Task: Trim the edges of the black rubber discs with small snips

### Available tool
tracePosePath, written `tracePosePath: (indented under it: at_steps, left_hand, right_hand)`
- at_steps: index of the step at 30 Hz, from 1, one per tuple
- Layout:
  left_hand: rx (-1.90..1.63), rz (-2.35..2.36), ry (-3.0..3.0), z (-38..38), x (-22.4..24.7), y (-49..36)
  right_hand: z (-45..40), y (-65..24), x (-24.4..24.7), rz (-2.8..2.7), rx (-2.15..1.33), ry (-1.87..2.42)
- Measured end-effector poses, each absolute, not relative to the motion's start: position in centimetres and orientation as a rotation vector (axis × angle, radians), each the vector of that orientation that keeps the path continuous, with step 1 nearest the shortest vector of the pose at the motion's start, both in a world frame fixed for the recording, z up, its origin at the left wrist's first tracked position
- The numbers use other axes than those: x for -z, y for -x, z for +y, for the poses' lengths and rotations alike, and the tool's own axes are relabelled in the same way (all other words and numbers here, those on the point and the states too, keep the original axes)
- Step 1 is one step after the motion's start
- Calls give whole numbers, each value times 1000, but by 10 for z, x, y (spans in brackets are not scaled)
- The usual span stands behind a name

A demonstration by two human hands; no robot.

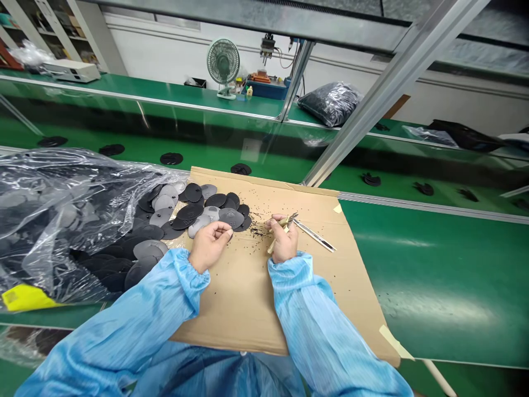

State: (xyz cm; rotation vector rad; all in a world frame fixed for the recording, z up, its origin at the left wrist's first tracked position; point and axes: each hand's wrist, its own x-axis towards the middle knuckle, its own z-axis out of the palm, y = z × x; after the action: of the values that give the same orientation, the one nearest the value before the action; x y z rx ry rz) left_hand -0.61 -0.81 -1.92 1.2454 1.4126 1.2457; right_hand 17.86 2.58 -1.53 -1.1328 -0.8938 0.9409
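Note:
My left hand [210, 244] is at the right edge of a pile of thin black and grey discs [190, 212]. Its thumb and fingertips are pinched together beside a grey disc [231, 219]; what lies between them, if anything, I cannot make out. In my right hand [284, 241] is a pair of nippers [285, 221] with cream handles, its metal jaws pointing right. Small black scraps [258, 231] are scattered on the cardboard sheet [243, 298] between the hands. A slim white-and-black tool, like a pen or craft knife [314, 235], lies right of the nippers.
A large clear plastic bag [74, 182] holding more discs spreads over the left side. Behind the cardboard runs a green conveyor belt [206, 160] carrying spaced groups of black parts. A metal post [388, 99] slants up at the right. A fan [223, 63] stands on the back shelf.

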Motion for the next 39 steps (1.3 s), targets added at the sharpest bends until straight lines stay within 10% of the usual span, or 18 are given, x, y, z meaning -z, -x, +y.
tracePosePath:
  at_steps: [39]
  left_hand:
    - [-1243, 1426, -1251, -9, 18, 5]
  right_hand:
    - [30, -182, 19, -913, -1017, 1132]
